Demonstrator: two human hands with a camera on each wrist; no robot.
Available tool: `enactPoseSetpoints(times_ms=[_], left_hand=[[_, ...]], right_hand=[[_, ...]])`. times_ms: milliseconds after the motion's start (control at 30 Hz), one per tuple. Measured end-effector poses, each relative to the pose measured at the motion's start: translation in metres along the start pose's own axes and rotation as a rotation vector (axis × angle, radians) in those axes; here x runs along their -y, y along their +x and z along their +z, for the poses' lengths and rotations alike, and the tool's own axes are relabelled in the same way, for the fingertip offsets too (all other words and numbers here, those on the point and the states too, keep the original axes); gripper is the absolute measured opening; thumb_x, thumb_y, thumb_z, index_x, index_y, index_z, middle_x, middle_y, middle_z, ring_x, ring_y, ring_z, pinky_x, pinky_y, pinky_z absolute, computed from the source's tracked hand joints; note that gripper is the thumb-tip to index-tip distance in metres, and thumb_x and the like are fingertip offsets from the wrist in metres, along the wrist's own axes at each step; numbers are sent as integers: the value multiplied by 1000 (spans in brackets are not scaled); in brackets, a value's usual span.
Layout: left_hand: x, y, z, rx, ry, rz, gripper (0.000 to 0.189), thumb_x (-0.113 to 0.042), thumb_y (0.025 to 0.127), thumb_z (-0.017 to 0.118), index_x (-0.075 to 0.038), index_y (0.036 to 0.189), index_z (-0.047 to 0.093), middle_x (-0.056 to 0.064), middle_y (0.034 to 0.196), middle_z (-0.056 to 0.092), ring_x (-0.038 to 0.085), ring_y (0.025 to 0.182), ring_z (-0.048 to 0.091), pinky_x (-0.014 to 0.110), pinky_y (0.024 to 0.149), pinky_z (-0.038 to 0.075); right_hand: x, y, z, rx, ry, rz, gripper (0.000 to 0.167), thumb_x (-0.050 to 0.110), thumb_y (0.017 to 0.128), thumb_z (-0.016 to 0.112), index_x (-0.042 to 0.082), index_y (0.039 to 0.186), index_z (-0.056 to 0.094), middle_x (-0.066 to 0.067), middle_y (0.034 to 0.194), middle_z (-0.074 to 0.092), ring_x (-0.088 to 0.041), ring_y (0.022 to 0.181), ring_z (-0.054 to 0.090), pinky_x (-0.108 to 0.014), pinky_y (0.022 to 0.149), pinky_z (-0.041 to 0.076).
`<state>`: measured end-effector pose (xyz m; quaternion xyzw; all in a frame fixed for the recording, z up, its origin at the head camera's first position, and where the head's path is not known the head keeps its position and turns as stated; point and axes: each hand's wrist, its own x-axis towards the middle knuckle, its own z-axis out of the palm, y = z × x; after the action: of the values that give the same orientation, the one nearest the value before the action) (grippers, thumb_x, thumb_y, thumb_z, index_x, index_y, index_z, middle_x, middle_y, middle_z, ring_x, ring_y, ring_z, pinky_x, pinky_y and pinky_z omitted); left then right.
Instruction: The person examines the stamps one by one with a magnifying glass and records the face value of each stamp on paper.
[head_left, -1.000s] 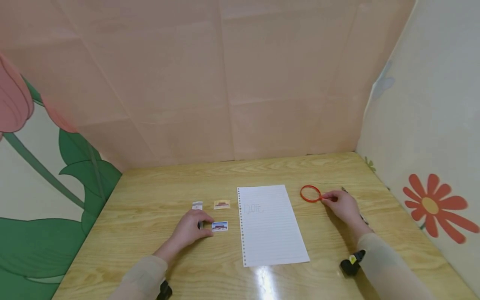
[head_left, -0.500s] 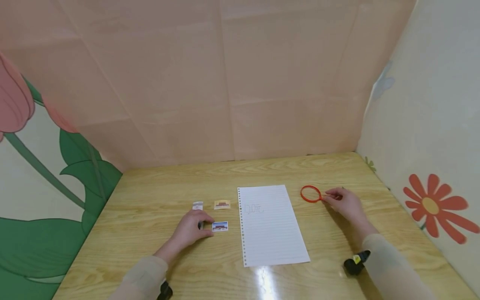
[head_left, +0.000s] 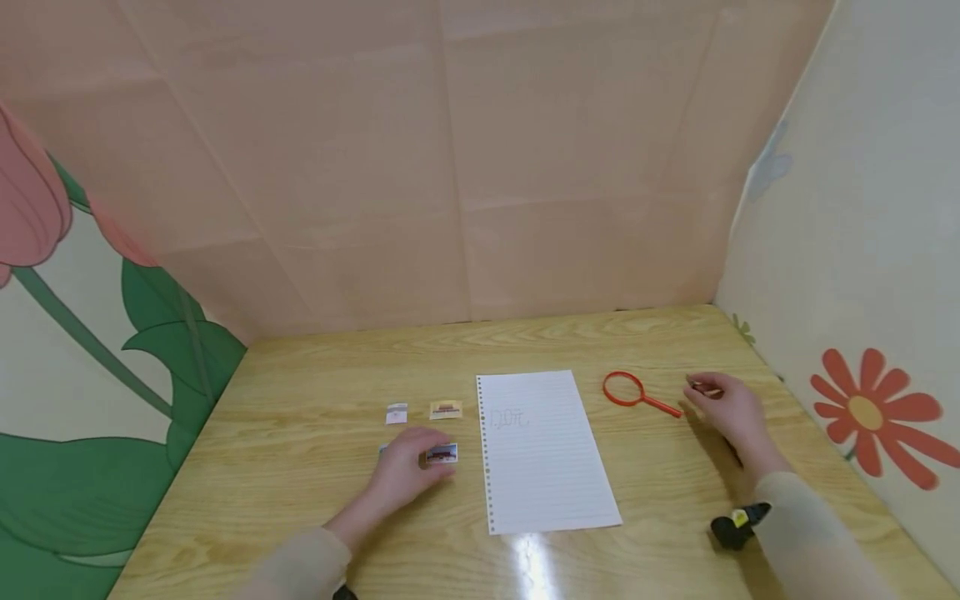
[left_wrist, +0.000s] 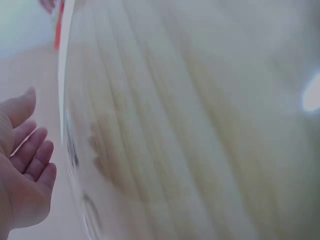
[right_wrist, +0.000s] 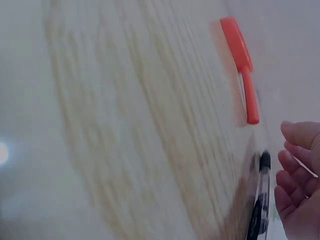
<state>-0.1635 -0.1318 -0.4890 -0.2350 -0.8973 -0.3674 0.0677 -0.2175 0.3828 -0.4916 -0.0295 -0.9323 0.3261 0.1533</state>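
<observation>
In the head view my left hand [head_left: 408,471] hovers over the small picture cards, thumb and fingers spread around a blue picture card [head_left: 442,453]. The left wrist view shows that hand [left_wrist: 27,165] with fingers loosely bent and nothing in them. Another card is mostly hidden behind it. My right hand [head_left: 731,408] is over a pen, its fingers loosely curled. In the right wrist view the black-capped clear pen [right_wrist: 261,195] lies on the table beside the fingers, apparently apart from them. A red magnifying glass [head_left: 662,406] lies flat just left of my right hand.
A lined sheet [head_left: 551,467] with faint writing lies mid-table, between the hands. Behind my left hand are a yellow picture card [head_left: 446,409] and a whitish card [head_left: 396,413]. A pink backdrop [head_left: 480,208] and a flowered side panel [head_left: 862,250] bound the wooden table [head_left: 360,358].
My right hand has let go of the magnifying glass handle and moved right, over the pen. My left hand has shifted slightly right over the blue card. The magnifying glass stays in place.
</observation>
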Motion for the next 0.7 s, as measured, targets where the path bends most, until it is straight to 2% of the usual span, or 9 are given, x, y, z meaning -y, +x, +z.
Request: enactPoseSetpoints(times_ms=[133,233,367,533,700], left_hand=[[-15,0,12,61,-10,35,45,-16,79,84,-4,120,69,9,121,67,28,114,60,48,101,47],[-23,1,21,117,8,43,50,-21,81,82,-6,126,67,7,127,65,27,119,58,46,105,44],[-31,2,32,170,36,72,54,-29,83,81,-11,131,65,2,133,62,24,124,55,43,108,42],[-40,7,41,214,42,116,56,-33,84,79,-11,133,64,2,137,60,22,125,55,39,108,42],[-46,14,49,228,68,182,56,-34,85,78,-9,133,63,4,136,60,22,123,56,37,107,43]], right_hand=[[-9,0,-1,32,8,35,46,24,95,69,-10,126,59,-29,108,64,-37,91,62,-23,56,50],[-15,0,-1,61,3,47,51,26,95,67,-11,130,56,-31,114,62,-42,96,61,-26,60,51],[-20,0,-2,85,-15,38,54,27,95,68,-11,131,55,-32,116,61,-43,98,61,-30,63,51],[-23,-1,-3,116,-7,45,56,27,94,69,-12,133,54,-32,117,61,-42,98,60,-29,64,51],[-27,-1,-6,144,-10,37,57,28,94,70,-11,133,54,-32,119,60,-43,100,59,-41,72,53]])
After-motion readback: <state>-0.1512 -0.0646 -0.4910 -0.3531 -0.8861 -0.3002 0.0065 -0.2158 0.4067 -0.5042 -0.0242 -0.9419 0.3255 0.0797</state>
